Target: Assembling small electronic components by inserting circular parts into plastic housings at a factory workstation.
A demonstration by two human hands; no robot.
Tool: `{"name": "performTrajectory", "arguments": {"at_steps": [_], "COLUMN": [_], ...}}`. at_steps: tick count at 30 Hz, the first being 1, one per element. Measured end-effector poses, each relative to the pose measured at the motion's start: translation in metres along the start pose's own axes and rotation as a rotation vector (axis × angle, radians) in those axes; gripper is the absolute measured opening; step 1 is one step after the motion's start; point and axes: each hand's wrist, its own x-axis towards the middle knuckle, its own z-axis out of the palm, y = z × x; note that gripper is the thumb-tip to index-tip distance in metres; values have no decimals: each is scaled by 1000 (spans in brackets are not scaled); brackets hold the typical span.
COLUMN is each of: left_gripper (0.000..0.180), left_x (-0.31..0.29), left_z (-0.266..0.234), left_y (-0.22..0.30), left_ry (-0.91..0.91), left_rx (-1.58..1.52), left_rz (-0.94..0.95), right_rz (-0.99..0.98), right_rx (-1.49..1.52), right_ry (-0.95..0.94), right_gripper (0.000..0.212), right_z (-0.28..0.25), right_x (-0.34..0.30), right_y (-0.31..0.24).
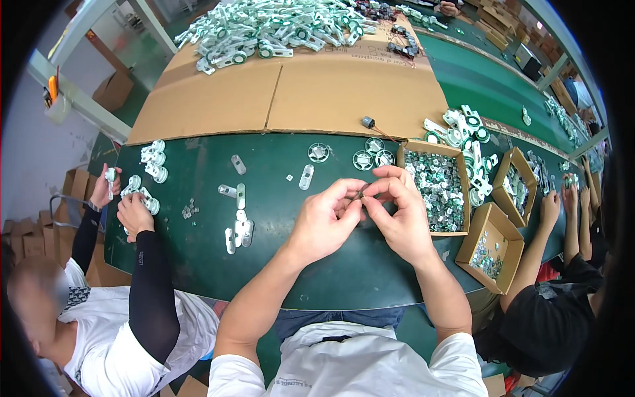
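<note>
Above the green table (278, 278), my left hand (325, 221) and my right hand (405, 221) meet, pinching a small dark part (360, 196) between their fingertips. Its kind is too small to tell, and fingers cover most of it. Just beyond my hands lie several white-and-green spoked rings, one of them a loose ring (318, 153). To my left hand's left are oblong pale plastic covers, including a cover (306, 177) and a cover (241, 195). Beside my right hand stands a cardboard box (465, 192) full of small green and clear pieces.
A cardboard sheet (218, 99) at the back bears a large heap of white-green assemblies (278, 30). A small motor (368, 122) lies at its edge. Two smaller boxes, a near box (509, 264) and a far box (529, 173), stand right. Co-workers sit on both sides, a hand (135, 215) at left.
</note>
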Motion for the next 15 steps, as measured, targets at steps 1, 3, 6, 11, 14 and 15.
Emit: {"name": "performTrajectory", "arguments": {"at_steps": [1, 3, 6, 11, 14, 15], "left_gripper": [27, 27, 25, 22, 22, 23], "left_x": [1, 5, 5, 0, -1, -1], "left_z": [0, -1, -5, -5, -9, -10], "left_y": [-1, -2, -3, 0, 0, 0], "left_ry": [-9, -18, -43, -121, -169, -186], "left_rx": [10, 20, 5, -5, -56, -118], "left_rz": [13, 27, 31, -54, -43, -61], "right_rz": [35, 68, 73, 328, 399, 399], "right_rx": [59, 117, 178, 631, 633, 610], "right_ry": [12, 25, 14, -177, -281, -304], "right_gripper": [13, 13, 20, 35, 36, 34], "right_z": [1, 1, 1, -8, -15, -17], "right_x": [0, 2, 2, -1, 3, 5], "right_y": [2, 6, 8, 14, 6, 5]}}
